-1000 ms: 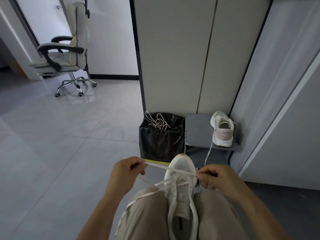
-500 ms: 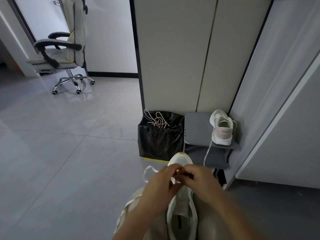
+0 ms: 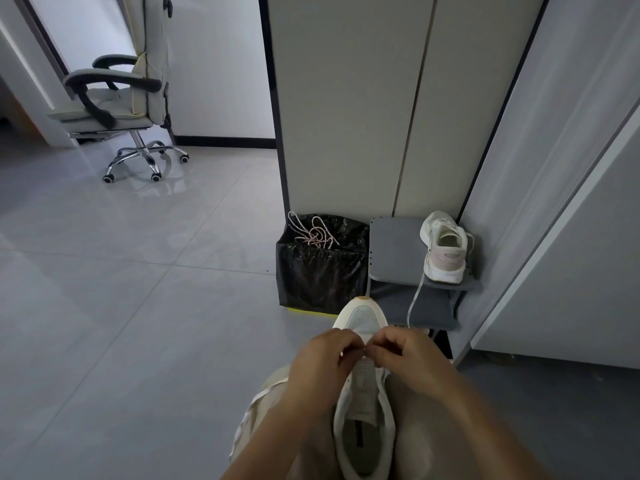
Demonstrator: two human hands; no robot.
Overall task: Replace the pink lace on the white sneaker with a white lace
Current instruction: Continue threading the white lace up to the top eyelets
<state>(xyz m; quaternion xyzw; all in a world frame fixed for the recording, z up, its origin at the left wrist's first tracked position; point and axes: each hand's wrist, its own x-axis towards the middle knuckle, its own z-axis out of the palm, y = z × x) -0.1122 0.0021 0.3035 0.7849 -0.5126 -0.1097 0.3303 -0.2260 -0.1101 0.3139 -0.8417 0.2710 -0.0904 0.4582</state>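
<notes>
A white sneaker [image 3: 363, 403] lies between my knees, toe pointing away. My left hand [image 3: 323, 362] and my right hand [image 3: 403, 355] meet over its front eyelets, both pinched on the white lace [image 3: 249, 410]. One loose end of that lace trails down over my left thigh. The part at the eyelets is hidden by my fingers. A pink lace [image 3: 317, 233] lies bunched on top of the black bin [image 3: 322, 268].
A second white sneaker [image 3: 445, 247] with a pink heel stands on a grey shelf [image 3: 394, 251], its lace hanging down. Cabinet doors rise behind and to the right. An office chair [image 3: 121, 98] stands at the far left on the tiled floor.
My hands were apart a second ago, stretching the white lace across the toe. They came together over the front eyelets, and the lace now hangs slack on my left thigh.
</notes>
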